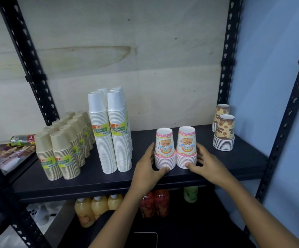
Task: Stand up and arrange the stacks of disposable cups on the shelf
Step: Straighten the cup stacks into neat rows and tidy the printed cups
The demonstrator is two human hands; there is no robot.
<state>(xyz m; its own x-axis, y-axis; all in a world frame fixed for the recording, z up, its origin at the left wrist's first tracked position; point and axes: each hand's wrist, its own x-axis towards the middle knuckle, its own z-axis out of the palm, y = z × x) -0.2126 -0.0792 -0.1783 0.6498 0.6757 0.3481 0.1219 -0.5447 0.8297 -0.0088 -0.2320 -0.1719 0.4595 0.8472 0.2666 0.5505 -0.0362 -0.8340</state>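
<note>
Two short stacks of pink party cups stand upside down, side by side, near the front of the dark shelf (84, 178). My left hand (149, 167) cups the left pink stack (164, 149) from its left side. My right hand (205, 162) cups the right pink stack (186, 147) from its right side. Tall white cup stacks (110, 133) stand upright left of centre. Further left, rows of beige cup stacks (64, 145) stand upright. At the right end, two brown patterned cup stacks (223, 133) stand one behind the other.
Black perforated uprights (228, 56) frame the shelf, with a pale board behind and a blue wall at right. Snack packets (14, 149) lie on the neighbouring shelf at left. Bottles of juice (98, 206) and red drink (155, 201) stand on the shelf below.
</note>
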